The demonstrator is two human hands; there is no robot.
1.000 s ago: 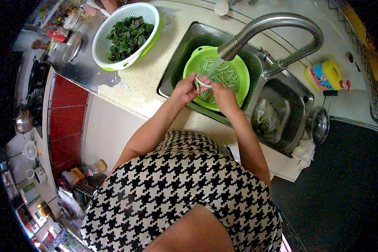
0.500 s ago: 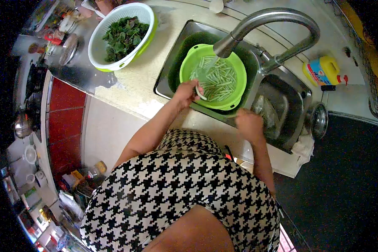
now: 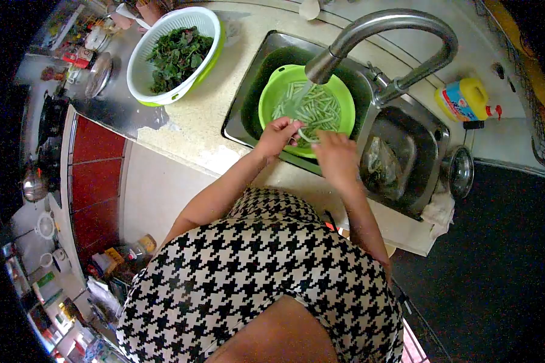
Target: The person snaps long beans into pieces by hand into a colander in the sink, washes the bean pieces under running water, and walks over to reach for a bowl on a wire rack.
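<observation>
My left hand [image 3: 277, 137] pinches a pale green bean [image 3: 307, 138] over the near rim of a green basin [image 3: 272, 91]. On the right, my right hand [image 3: 338, 158] has its fingers closed at the bean's other end; motion blurs their tips slightly. Cut green bean pieces [image 3: 318, 107] lie in water inside the basin, which sits in the left bowl of the steel sink [image 3: 243, 112]. From the faucet [image 3: 322, 63] a stream of water runs down into the basin.
A white colander [image 3: 140, 75] of dark leafy greens [image 3: 178, 57] stands on the counter [image 3: 215, 97] at left. In the right sink bowl lies a clear plastic bag [image 3: 381, 163]. A yellow bottle [image 3: 466, 100] stands behind the sink; a grey cloth [image 3: 437, 212] hangs at its corner.
My right hand has come up and left from the sink's front edge to the bean. My left hand has shifted slightly right, still holding the bean.
</observation>
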